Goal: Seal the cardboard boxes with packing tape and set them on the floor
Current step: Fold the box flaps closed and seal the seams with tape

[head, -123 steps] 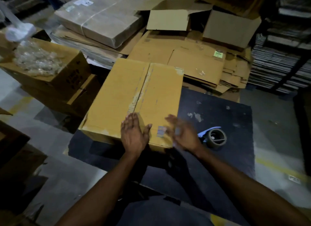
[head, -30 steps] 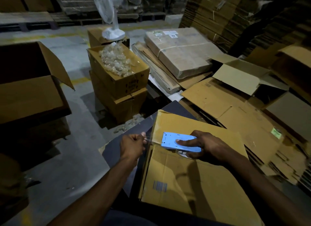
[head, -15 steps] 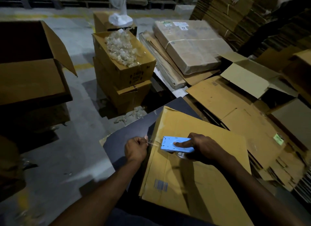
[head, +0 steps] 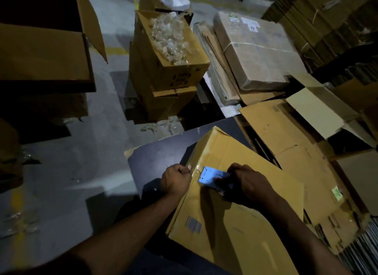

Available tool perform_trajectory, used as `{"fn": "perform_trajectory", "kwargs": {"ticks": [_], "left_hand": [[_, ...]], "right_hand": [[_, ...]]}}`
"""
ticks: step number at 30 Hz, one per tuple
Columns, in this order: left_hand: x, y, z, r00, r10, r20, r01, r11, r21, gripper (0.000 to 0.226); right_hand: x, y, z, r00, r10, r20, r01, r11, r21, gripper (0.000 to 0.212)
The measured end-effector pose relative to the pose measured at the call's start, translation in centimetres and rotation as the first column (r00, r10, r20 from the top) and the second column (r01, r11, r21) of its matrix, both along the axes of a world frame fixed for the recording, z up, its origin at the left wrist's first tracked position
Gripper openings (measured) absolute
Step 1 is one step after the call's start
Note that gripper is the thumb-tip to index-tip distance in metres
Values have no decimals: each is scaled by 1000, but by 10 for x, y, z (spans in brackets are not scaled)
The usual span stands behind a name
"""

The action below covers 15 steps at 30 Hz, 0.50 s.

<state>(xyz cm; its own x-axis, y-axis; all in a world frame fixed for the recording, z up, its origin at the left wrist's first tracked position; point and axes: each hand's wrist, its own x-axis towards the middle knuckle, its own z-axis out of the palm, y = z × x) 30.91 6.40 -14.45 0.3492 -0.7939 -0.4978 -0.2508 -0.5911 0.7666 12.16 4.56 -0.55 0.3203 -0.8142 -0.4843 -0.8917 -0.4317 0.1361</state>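
Fingers [head: 185, 169] of the left hand [head: 177, 180] curl at the box's [head: 235, 223] left edge, seemingly pinching the tape end [head: 194, 170] down there, while the right hand [head: 248, 184] grips the blue dispenser [head: 210, 177] just right of it on the box top. The box lies on the dark counter [head: 155, 162], its left side overhanging toward the floor. If the left pinch slips as the dispenser pulls, I judge the tape could lift or wrinkle, or run off the seam.
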Motion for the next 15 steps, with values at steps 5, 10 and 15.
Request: {"fn": "perform_trajectory", "kwargs": {"ticks": [5, 10, 15], "left_hand": [[20, 9, -26, 972, -46, -230, 97, 972, 212, 61], [20, 18, -13, 990, -138, 1, 123, 881, -457, 32], [9, 19, -2, 462, -630, 624, 887, 331, -323, 97]], "right_hand": [[8, -6, -6, 998, 36, -56, -36, 999, 1, 53], [7, -5, -2, 999, -20, -30, 21, 999, 29, 47], [12, 1, 11, 998, -58, -26, 58, 998, 19, 47]]}}
